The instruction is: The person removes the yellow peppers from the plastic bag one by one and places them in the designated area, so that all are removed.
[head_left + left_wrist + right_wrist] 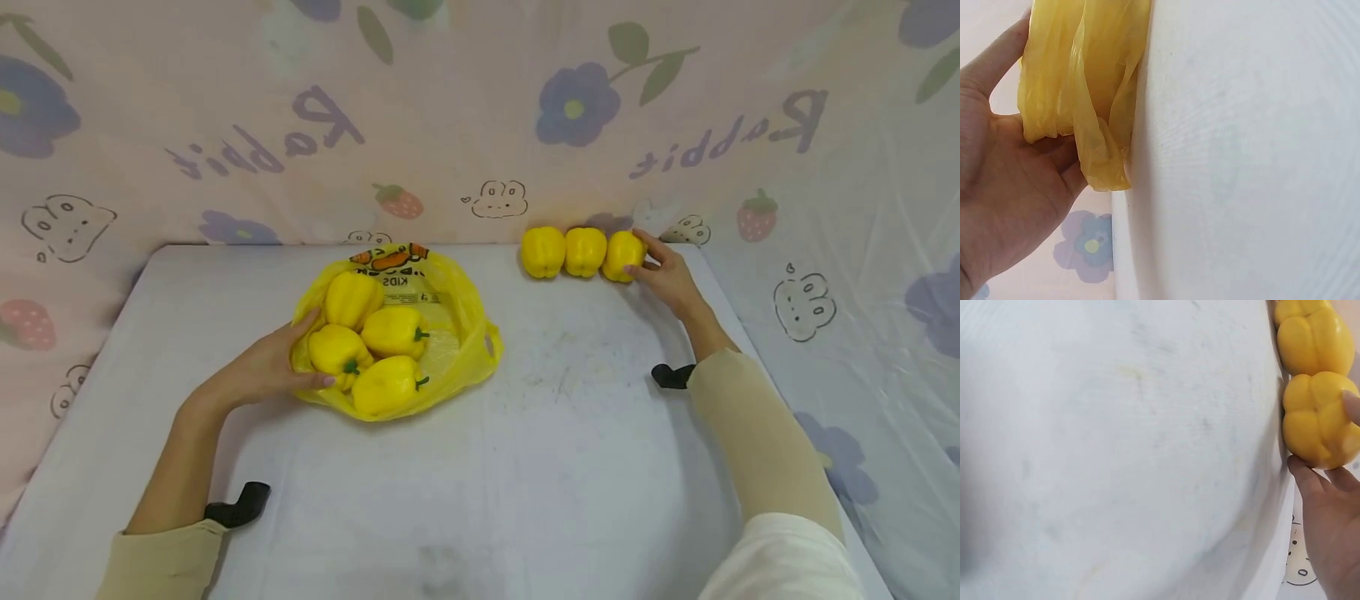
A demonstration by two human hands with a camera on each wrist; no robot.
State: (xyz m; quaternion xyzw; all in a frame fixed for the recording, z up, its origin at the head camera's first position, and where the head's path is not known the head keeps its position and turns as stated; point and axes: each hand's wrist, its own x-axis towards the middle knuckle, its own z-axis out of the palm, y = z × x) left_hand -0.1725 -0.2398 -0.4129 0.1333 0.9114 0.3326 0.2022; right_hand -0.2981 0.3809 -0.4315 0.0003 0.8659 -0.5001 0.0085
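A yellow plastic bag lies with its mouth spread on the white table, several yellow bell peppers inside it. My left hand grips the bag's left side, thumb and fingers spread around the rim; in the left wrist view the bag's folds hang over the fingers. At the back right, my right hand holds the rightmost yellow bell pepper of a row of three. The right wrist view shows that pepper's lobed end, with the fingers and thumb around it.
The other two bell peppers of the row, a middle one and a left one, stand side by side at the table's back edge. A patterned curtain rises behind the white table. Black wrist pieces stick out near both forearms.
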